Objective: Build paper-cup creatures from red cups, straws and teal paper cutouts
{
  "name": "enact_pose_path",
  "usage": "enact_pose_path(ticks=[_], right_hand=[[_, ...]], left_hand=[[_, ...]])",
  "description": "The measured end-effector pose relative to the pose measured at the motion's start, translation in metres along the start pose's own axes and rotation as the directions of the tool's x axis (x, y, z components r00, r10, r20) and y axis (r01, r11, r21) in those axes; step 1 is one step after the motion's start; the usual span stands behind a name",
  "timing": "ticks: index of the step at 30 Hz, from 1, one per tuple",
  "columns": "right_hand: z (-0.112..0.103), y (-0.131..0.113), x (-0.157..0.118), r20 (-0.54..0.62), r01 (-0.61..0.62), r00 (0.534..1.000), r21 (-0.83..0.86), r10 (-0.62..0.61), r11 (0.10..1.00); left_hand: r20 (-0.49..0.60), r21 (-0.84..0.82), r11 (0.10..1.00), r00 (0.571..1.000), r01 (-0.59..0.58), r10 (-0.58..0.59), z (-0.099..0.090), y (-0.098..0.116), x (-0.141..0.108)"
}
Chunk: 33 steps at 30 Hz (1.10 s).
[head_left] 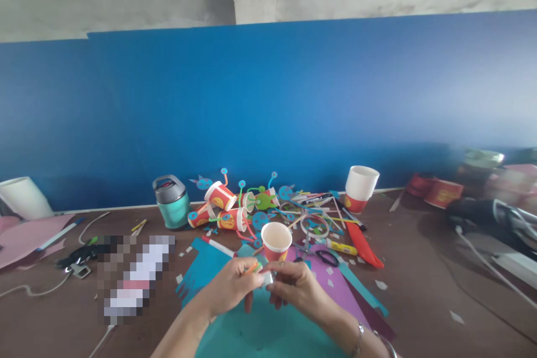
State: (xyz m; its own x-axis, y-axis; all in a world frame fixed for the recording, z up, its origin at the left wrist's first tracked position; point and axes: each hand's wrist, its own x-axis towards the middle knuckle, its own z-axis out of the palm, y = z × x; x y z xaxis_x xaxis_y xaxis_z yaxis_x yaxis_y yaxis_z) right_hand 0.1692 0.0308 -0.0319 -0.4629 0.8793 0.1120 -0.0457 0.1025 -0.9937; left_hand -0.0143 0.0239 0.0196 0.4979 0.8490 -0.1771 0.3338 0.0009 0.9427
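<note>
Right of a teal flask (174, 208), the left hand (229, 286) pinches an orange strip (251, 269) and, with the right hand (298, 286), a pale scrap (267, 278), the upright paper cup (276, 239) standing just beyond, scissors (326, 258) farther right.

From here I see a brown worktop (423, 302) bearing blue-green paper (268, 330), purple paper (335, 291) and scattered scraps (381, 285). An open cup (276, 238) stands upright near black-handled scissors (326, 258). Farther back I make out a jumble of decorated cups (232, 218), with a teal flask (173, 208) to the left and an upright cup stack (361, 187) to the right. Pink paper (31, 235) lies at far left.
</note>
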Motion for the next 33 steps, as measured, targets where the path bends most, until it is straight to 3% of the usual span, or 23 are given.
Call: enact_pose_path(ticks=[6, 12, 27, 33], right_hand=[[-0.0015, 0.0001, 0.0011, -0.014, -0.003, 1.000, 0.049, 0.003, 0.999], [-0.0007, -0.0045, -0.0007, -0.007, -0.034, 0.999, 0.130, 0.035, 0.991], [0.0035, -0.0081, -0.0039, -0.043, 0.024, 0.999, -0.081, -0.028, 0.996], [0.0046, -0.0073, -0.0028, -0.061, 0.034, 0.997, -0.080, -0.039, 0.996]], left_hand=[[-0.041, -0.025, 0.997, 0.997, -0.070, 0.069, -0.0001, -0.0013, 0.0021], [-0.008, -0.113, 0.991, 0.997, -0.076, 0.075, -0.0033, 0.0021, 0.0006], [0.043, -0.151, 0.988, 0.998, -0.031, 0.038, -0.0016, -0.0051, 0.0049], [-0.002, -0.101, 0.993, 0.998, -0.060, 0.060, -0.0011, -0.0013, 0.0052]])
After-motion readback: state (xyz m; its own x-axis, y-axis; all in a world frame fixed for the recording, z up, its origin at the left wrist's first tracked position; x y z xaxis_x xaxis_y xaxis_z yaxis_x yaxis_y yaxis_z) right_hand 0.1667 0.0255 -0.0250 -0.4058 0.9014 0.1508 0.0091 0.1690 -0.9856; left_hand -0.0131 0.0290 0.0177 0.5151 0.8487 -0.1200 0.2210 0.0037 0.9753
